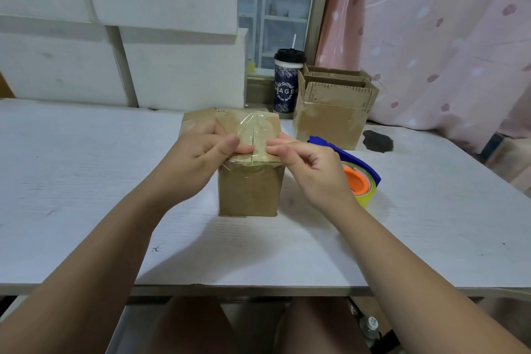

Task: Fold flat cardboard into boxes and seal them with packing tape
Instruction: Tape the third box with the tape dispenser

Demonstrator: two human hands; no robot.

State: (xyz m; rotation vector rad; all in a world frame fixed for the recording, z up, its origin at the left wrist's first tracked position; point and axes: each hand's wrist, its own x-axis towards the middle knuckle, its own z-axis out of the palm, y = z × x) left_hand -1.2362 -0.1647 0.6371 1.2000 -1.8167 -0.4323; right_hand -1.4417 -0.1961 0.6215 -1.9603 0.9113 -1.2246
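Observation:
A small brown cardboard box stands in the middle of the white table. Its top flaps are closed, and clear packing tape lies wrinkled across the seam. My left hand rests on the left half of the top, fingertips pressing the tape near the front edge. My right hand touches the tape at the right front corner with thumb and forefinger. A blue tape dispenser with an orange hub and a yellowish roll sits just right of the box, partly behind my right hand.
Two open cardboard boxes stand at the back right, one behind the other. A dark lidded cup with a straw stands beside them. A dark stain marks the table. A pink curtain hangs at the right. White panels line the back wall.

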